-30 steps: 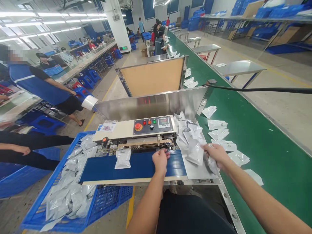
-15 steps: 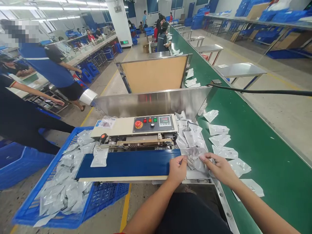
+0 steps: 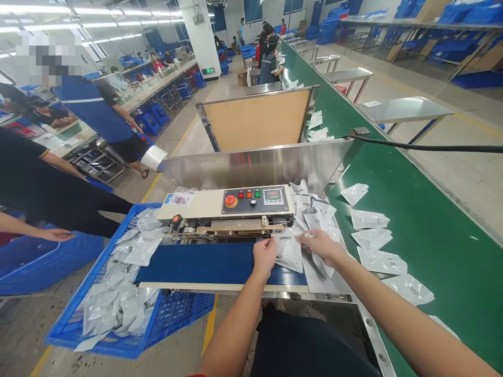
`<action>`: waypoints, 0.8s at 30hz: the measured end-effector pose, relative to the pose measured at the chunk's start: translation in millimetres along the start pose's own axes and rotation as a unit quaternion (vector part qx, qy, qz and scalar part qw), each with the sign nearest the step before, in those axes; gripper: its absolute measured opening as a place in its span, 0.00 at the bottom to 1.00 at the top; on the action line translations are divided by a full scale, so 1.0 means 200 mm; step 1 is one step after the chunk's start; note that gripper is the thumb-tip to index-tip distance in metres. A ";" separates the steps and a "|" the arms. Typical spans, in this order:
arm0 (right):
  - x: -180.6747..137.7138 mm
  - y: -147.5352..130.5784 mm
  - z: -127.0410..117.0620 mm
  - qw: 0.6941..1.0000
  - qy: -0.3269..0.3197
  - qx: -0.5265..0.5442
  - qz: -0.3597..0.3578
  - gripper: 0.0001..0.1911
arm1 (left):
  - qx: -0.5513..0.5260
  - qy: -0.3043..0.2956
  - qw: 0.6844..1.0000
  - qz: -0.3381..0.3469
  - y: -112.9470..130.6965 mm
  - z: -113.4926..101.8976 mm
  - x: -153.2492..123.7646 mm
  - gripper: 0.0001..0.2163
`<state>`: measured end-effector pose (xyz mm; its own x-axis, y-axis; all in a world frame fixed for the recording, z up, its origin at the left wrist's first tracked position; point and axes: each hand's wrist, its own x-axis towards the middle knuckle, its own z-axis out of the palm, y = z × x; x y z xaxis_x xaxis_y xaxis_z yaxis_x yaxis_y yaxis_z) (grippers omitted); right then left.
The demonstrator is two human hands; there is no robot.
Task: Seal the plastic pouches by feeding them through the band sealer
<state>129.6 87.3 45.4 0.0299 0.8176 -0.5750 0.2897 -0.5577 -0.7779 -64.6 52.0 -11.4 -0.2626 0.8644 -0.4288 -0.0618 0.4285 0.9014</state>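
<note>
A silvery-white pouch hangs at the right end of the band sealer, its top edge close to the sealing slot. My left hand pinches its upper left corner above the blue belt. At the upper right corner, the fingers of my right hand are closed on the same pouch. Beneath and behind my right hand lies a pile of similar pouches, partly hidden by it.
A blue crate full of pouches stands at the left end of the sealer. To the right, a row of pouches lies on the green conveyor. A metal guard rises behind the sealer. Two people stand at the left.
Both hands have moved left with the pouch, from the belt's right end to the sealing slot. The pouch at the belt's left end has moved over to the crate. The view has shifted slightly.
</note>
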 end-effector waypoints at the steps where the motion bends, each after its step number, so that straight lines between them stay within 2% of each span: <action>1: 0.00 -0.01 0.02 1.000 -0.012 -0.010 -0.004 0.18 | -0.003 0.005 1.000 0.002 0.00 -0.05 0.00 0.24; 4: -0.05 -0.02 0.04 0.999 -0.033 -0.020 -0.030 0.19 | -0.003 0.040 0.999 0.027 0.03 -0.21 -0.02 0.22; 7: -0.13 0.00 0.03 0.998 -0.021 -0.007 -0.058 0.23 | 0.009 0.145 0.984 0.100 0.07 -0.32 -0.13 0.17; 8: -0.16 0.01 0.03 0.998 -0.010 -0.002 -0.063 0.25 | 0.017 0.154 0.980 0.123 0.08 -0.32 -0.19 0.16; 9: -0.20 0.02 0.03 0.998 0.001 0.005 -0.065 0.27 | 0.024 0.133 0.981 0.139 0.10 -0.31 -0.26 0.16; 10: -0.23 0.02 0.04 0.998 0.014 0.017 -0.064 0.29 | 0.031 0.081 0.985 0.147 0.11 -0.27 -0.33 0.16; 12: -0.29 0.02 0.07 0.997 0.029 0.053 -0.055 0.34 | 0.043 -0.067 0.985 0.150 0.13 -0.16 -0.44 0.17; 13: -0.31 0.01 0.09 0.995 0.030 0.075 -0.054 0.37 | 0.046 -0.120 0.980 0.155 0.14 -0.10 -0.48 0.17; 14: -0.33 0.00 0.10 0.993 0.028 0.101 -0.061 0.40 | 0.050 -0.146 0.974 0.163 0.15 -0.04 -0.51 0.17; 15: -0.34 -0.01 0.10 0.988 0.025 0.133 -0.072 0.42 | 0.053 -0.149 0.972 0.174 0.16 0.01 -0.52 0.17; 17: -0.35 0.00 0.08 0.974 0.030 0.202 -0.099 0.46 | 0.050 -0.117 0.975 0.183 0.16 0.09 -0.50 0.19; 19: -0.36 0.03 0.03 0.965 0.042 0.232 -0.113 0.45 | 0.030 -0.096 0.982 0.162 0.15 0.12 -0.46 0.23; 22: -0.36 0.12 -0.05 0.980 0.028 0.163 -0.108 0.39 | 0.005 -0.103 0.987 0.121 0.12 0.14 -0.41 0.25; 24: -0.35 0.19 -0.08 0.988 0.016 0.111 -0.108 0.36 | 0.009 -0.119 0.986 0.120 0.09 0.15 -0.38 0.24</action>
<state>153.5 10.4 60.4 0.0209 0.9234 -0.3832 0.0759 -0.3836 -0.9204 -16.6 1.5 36.1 -0.0335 0.9779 -0.2064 -0.0075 0.2063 0.9785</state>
